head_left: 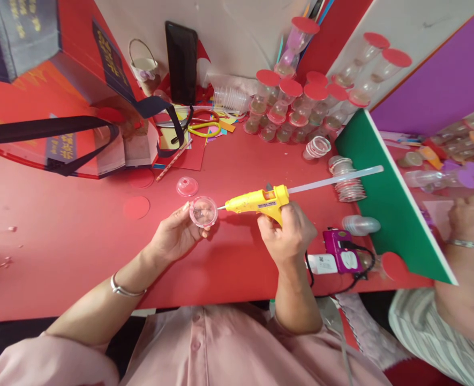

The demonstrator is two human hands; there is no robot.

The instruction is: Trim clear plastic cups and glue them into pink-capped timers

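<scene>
My left hand [176, 233] is closed round a small clear plastic cup [203, 211], its round end turned toward me. My right hand [288, 231] grips the handle of a yellow glue gun [256, 201]. The gun's metal tip touches the right edge of the cup. A clear glue stick [337, 179] juts out of the gun's back toward the right. A clear domed lid [187, 186] lies on the red table [80, 252] just beyond my left hand, and a red paper disc [136, 207] lies to its left.
Several clear cups with red lids [296, 102] are heaped at the back. Stacks of clear lids [347, 185] sit by a green divider board [385, 198]. Scissors [204, 126], a dark phone [181, 61], an open box with straps [80, 139], a purple power strip [343, 251]. Another person's hand [469, 220] is at right.
</scene>
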